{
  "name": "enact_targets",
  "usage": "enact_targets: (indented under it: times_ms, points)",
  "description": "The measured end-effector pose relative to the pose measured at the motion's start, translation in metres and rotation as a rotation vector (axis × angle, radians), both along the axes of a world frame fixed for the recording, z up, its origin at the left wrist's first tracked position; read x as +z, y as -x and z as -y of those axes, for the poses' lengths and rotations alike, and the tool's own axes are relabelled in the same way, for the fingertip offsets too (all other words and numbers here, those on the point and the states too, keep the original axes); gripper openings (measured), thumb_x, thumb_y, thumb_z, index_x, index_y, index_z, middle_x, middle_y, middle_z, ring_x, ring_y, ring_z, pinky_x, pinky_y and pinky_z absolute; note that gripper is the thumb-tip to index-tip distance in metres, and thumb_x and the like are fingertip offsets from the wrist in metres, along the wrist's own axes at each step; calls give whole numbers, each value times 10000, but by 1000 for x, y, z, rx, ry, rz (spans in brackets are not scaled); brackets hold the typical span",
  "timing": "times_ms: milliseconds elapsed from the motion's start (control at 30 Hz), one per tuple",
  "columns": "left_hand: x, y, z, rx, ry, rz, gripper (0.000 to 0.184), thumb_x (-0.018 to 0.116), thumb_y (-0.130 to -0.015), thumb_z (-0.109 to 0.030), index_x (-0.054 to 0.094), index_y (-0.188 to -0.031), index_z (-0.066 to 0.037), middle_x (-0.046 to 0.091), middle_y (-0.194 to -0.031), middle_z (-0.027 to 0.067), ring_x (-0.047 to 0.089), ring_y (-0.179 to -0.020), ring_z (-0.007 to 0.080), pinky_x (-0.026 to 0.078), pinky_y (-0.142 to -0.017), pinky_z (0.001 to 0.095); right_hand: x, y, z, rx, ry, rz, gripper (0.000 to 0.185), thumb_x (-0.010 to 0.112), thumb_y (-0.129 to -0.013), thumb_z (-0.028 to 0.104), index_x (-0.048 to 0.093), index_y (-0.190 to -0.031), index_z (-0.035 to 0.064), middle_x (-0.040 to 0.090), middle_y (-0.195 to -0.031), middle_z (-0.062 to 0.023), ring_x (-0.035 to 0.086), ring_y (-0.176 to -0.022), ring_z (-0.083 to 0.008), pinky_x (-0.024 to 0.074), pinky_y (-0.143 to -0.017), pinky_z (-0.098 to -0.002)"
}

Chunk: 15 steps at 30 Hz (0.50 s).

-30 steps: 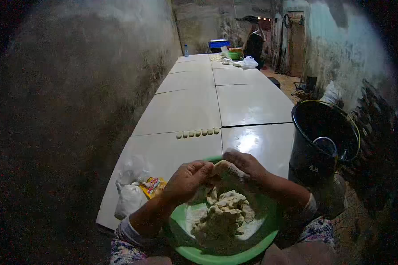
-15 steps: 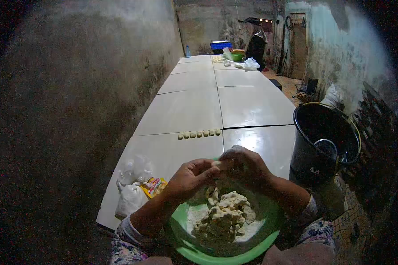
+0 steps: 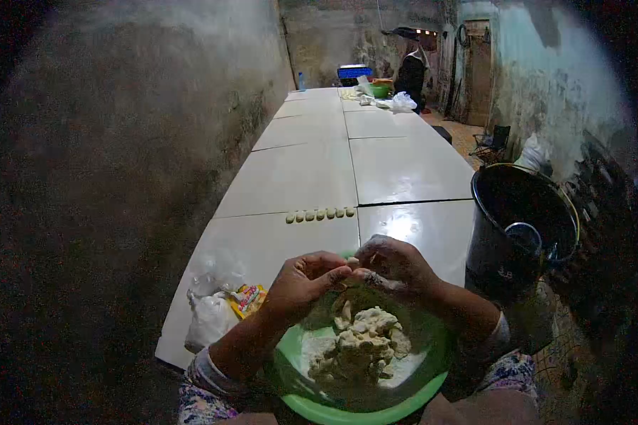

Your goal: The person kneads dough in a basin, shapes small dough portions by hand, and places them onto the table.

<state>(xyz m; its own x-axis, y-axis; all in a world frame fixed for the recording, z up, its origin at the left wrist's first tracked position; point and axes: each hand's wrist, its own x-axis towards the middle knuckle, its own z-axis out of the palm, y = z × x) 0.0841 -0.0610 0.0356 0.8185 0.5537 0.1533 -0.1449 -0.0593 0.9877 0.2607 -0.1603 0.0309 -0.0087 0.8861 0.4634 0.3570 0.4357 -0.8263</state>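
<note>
Above the far rim of a green basin (image 3: 301, 405), my two hands meet fingertip to fingertip. A small piece of dough (image 3: 351, 262) shows between them, partly covered by the fingers. My left hand (image 3: 310, 283) pinches it from the left, thumb and forefinger on it. My right hand (image 3: 398, 265), dusted with white flour, closes on it from the other side. Below, the basin holds a lumpy heap of pale dough (image 3: 367, 338) with white flour (image 3: 406, 368) around it. Farther up the table lies a row of several small shaped dough pieces (image 3: 320, 214).
Plastic bags of white powder (image 3: 211, 319) and a yellow packet (image 3: 247, 300) lie left on the white table (image 3: 290, 177). A black bucket (image 3: 500, 241) stands at the right. At the far end are a blue crate (image 3: 354, 72), a green bowl (image 3: 380, 91) and a person (image 3: 411, 74).
My right hand has turned and opened out a little, showing its floury thumb and palm side. The dough piece stays between my fingertips, and the row on the table is unchanged.
</note>
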Motion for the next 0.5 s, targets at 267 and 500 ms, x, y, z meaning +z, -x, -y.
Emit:
enact_targets:
  times_ms: [267, 500]
  points:
    - [-7, 0, -5, -9, -109, 4, 167, 611, -869, -113, 631, -975, 15, 663, -913, 84, 603, -831, 113, 479, -778, 254, 1, -8, 1, -99, -115, 279, 132, 681, -796, 73, 587, -851, -1, 562, -789, -60, 543, -714, -118, 442, -637, -268]
    - [0, -1, 4, 35, -83, 87, 202, 599, -880, -124, 617, -1023, 16, 662, -921, 82, 592, -837, 102, 469, -779, 249, 12, 1, 10, -134, 89, 70, 134, 659, -820, 91, 580, -843, -14, 577, -798, -55, 543, -726, -101, 447, -651, -265]
